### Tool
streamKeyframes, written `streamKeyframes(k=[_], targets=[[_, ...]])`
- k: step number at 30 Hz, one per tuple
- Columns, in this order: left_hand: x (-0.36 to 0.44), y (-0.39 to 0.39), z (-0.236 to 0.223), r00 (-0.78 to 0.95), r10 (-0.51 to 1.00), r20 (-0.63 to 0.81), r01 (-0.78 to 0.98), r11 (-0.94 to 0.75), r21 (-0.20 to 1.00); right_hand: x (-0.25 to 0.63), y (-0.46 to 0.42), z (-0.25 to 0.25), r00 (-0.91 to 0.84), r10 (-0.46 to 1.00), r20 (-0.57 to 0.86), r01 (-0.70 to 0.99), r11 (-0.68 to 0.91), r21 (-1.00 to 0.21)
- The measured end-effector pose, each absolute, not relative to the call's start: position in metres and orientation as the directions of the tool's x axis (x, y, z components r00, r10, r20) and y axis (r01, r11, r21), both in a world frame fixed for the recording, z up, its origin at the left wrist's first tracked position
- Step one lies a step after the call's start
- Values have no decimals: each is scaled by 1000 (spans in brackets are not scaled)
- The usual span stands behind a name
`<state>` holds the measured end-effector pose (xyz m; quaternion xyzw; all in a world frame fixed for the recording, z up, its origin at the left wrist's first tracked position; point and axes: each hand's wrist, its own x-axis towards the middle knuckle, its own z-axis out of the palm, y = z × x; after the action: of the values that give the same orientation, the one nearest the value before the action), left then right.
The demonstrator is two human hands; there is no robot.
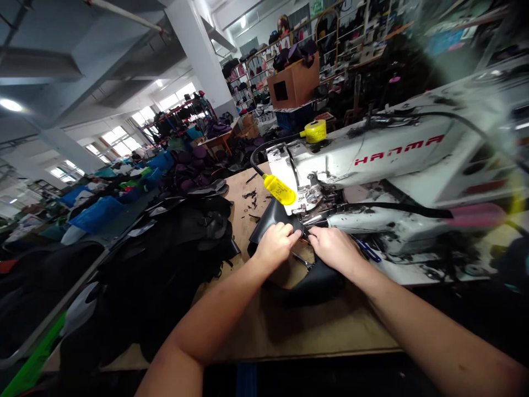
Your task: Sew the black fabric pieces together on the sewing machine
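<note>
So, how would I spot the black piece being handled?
Find the white sewing machine with red lettering and follow it to its left end. There, by the left hand and right hand, the black piece curves on the wooden tabletop. Unlike the black heap farther left, it has hands on it.

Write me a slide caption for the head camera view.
Left hand and right hand hold black material at a white sewing machine, with a dark pile on the table.
</note>
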<state>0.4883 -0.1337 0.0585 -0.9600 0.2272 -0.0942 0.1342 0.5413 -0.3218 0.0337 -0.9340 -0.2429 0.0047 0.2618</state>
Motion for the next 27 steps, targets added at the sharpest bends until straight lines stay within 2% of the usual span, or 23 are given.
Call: streamKeyframes(k=[4,7,11,16,19,22,24,27], targets=[[496,-133,67,845,-530,69,-496,-827,-264,544,-318,31,900,435,30,332,-641,-692],[501,-142,76,850,-524,54,-495,-830,-257,547,-313,26,915,401,37,288,-586,-757],[503,-160,80,895,-446,21,-426,-866,-261,551,-309,28,916,392,86,322,-590,-741],[500,-183,71,960,-271,68,-250,-941,-229,558,-313,41,895,441,64,376,-671,-638],[500,-196,64,978,-191,87,-171,-965,-201,556,-313,42,888,460,17,325,-599,-732],[499,-201,58,985,-133,106,-115,-981,-159,554,-312,37,898,439,33,262,-472,-842],[495,-198,55,980,-138,143,-114,-980,-161,556,-312,32,894,445,53,286,-476,-831],[481,-182,57,959,-164,230,-111,-968,-227,562,-314,28,870,493,18,314,-527,-790]])
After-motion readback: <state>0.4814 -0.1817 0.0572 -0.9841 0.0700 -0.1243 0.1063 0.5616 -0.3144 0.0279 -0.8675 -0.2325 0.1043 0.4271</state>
